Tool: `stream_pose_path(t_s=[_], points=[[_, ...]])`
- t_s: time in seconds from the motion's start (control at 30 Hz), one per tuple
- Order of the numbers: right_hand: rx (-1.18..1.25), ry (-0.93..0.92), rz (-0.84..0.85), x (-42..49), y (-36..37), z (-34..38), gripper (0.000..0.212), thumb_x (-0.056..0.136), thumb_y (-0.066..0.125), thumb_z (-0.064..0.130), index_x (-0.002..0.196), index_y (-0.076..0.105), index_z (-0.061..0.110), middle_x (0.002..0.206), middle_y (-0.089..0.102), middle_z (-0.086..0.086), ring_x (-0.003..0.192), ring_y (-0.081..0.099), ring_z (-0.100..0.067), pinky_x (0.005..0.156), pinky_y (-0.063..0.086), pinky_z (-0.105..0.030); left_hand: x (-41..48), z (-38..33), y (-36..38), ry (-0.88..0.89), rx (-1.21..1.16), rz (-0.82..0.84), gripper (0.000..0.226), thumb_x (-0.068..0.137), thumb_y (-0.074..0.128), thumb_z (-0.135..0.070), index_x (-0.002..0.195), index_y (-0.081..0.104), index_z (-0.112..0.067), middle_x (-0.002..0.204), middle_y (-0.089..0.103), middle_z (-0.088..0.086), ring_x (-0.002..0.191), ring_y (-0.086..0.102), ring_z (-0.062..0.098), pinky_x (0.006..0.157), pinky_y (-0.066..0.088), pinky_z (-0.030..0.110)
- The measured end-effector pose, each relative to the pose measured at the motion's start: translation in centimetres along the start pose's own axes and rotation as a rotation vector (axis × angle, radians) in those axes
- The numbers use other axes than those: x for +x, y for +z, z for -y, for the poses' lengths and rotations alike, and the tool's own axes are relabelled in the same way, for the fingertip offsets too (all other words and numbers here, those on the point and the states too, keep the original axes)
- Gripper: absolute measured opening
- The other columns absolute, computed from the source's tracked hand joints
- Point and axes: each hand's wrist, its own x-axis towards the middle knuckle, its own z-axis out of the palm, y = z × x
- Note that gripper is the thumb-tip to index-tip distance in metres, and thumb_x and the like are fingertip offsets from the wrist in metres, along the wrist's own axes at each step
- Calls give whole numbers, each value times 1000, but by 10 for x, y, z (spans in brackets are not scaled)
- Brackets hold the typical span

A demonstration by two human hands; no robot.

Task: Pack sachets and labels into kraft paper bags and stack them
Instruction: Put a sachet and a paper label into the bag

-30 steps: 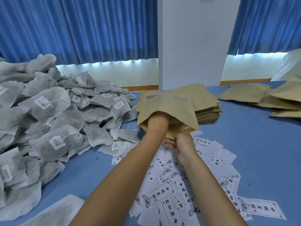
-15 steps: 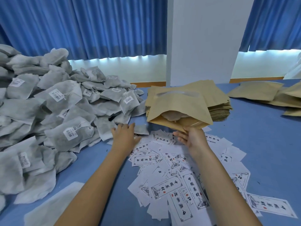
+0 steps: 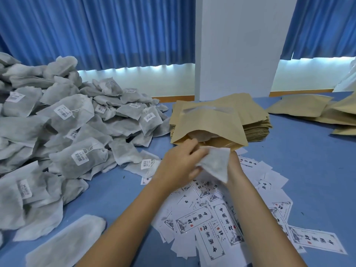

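The left hand [image 3: 180, 163] pinches a sachet [image 3: 216, 162] in curled fingers at the open kraft bag's [image 3: 210, 122] mouth. The right hand's [image 3: 234, 164] grip is hidden. The sachet should slide in corner-first, flat.

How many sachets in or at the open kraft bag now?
2. An inner sachet lies inside the open kraft bag; the left hand grips a second sachet just in front of its mouth. Others may be hidden deeper inside.
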Motion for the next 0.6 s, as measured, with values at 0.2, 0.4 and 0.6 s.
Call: stream_pose_path(t_s=[0.2,0.4,0.6], points=[[73,-31,76,-5,4,4,22,96,47,9,81,62,12,63,66,0,46,60,-8,42,45,-20,45,-13,24,-332,338,167,21,61,78,-7,78,66,-8,79,56,9,60,55,22,39,28,25],[67,-45,54,-3,6,1,29,90,39,-9,72,51,11,43,54,6,34,46,-8,37,37,-18,82,-3,50,-527,366,419,19,90,45,-2,98,60,-10,107,63,10,97,59,25,73,37,28],[-30,-46,240,-13,20,-6,18,95,36,-4,94,52,3,68,72,-2,45,64,-14,41,41,-17,100,53,63,-615,519,656,43,99,38,-26,141,31,-17,144,35,10,131,35,27,109,26,34]])
